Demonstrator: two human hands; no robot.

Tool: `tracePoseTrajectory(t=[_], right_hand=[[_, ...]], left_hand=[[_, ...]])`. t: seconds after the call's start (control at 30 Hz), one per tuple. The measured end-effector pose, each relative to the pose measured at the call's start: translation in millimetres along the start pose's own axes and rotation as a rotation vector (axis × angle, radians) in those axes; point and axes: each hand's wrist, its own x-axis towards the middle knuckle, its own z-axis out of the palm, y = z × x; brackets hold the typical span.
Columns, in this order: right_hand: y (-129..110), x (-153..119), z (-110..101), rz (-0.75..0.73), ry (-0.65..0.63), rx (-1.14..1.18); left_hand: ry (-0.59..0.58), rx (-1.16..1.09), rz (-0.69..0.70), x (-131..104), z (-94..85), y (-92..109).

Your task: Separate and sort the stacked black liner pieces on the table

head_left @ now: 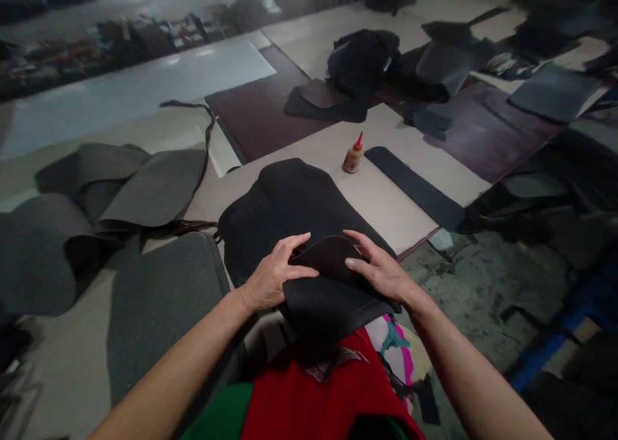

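A black, leather-like panel [290,202] lies over the near edge of the table, its front part folded up toward me. My left hand [277,269] grips the left side of the dark folded flap [331,260], thumb in front and fingers behind. On the flap's right side, my right hand [379,269] holds it the same way, thumb on the near face. Between the hands the flap's upper edge bows upward. The lower part of the black material [333,308] hangs toward my lap. What lies under the fold is hidden.
A glue bottle with a red nozzle [353,155] stands beyond the panel, beside a long black strip [415,186]. Grey cut pieces [154,189] pile up at left. Dark maroon sheets [261,105] and a black heap [362,60] lie farther back. Concrete floor [463,285] shows at right.
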Motion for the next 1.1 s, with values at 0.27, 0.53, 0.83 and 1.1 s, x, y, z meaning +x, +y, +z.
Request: tracePoseTrajectory(t=[0.27,0.53,0.83,1.1], right_hand=[[-3,10,5,-0.027,0.035,-0.001],[-32,-37,2,-0.411,0.393,-0.335],[-30,-49,3,-0.497,-0.102,-0.399],[-19,-24,12,-0.275,0.189,-0.396]], left_hand=[[-0.163,-0.211,-0.064,13,-1.9,-4],[-0.134,-0.258,-0.072,13,1.3,-9],[-0.138,-0.300,-0.082,10,3.2,-12],[-0.137,-0.237,-0.072,10,3.0,-11]])
